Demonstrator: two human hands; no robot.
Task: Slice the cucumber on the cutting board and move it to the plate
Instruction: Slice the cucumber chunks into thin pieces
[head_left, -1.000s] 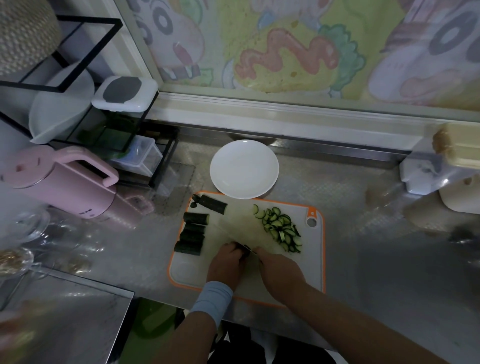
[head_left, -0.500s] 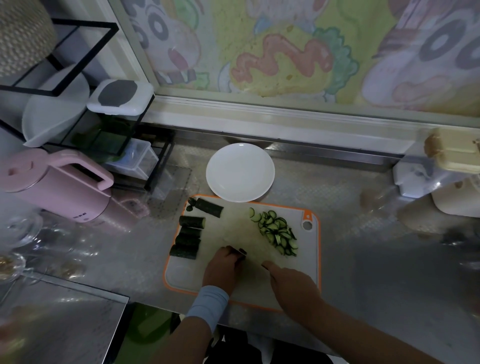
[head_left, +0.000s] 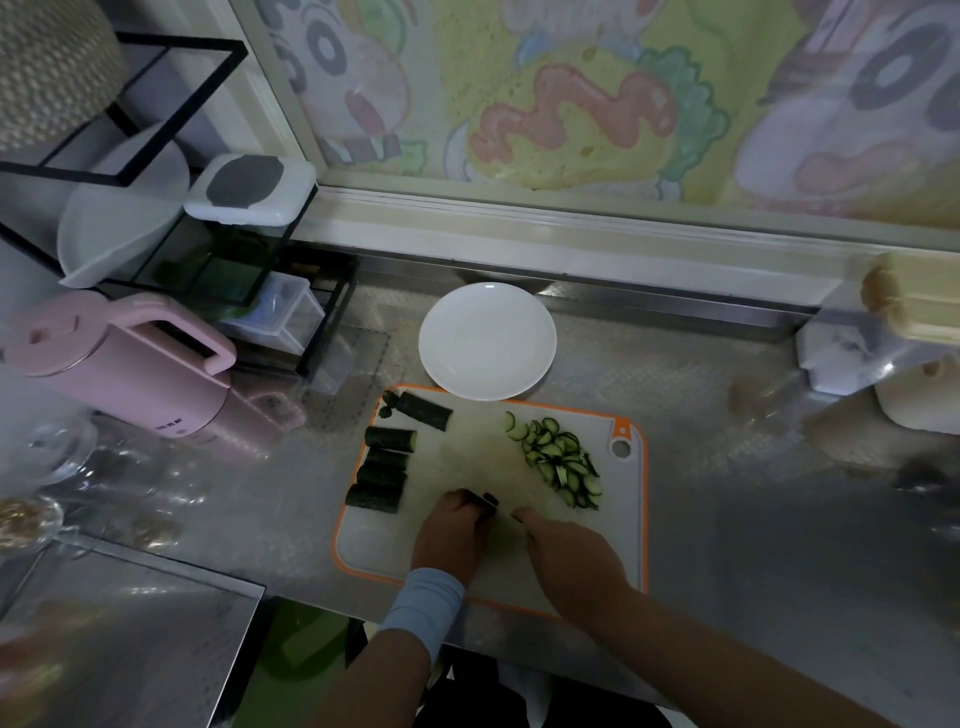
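Slicing was judged to be the step in hand, roughly midway through. A short dark cucumber piece (head_left: 488, 500) was pinned near the middle of the cutting board (head_left: 626, 525) under the curled fingers of the left hand (head_left: 451, 535), that grip being closed on the piece. The right hand (head_left: 574, 564) was set just beside it, toward the board's near edge, back turned upward. Whether its grip was closed on a knife could not be told: fingers hidden, no blade plainly seen.

A heap of cut slices (head_left: 561, 462) was noted toward the board's right edge. Several uncut chunks (head_left: 382, 470) were ranged along its left edge. The plate (head_left: 487, 340) was seen bare on the surface, at the board's far edge, touching or slightly overlapping it.

Next move, as judged: the held piece to be finished with fingertips tucked back, the other chunks fed in turn, then all slices gathered and carried over the far edge to the plate.
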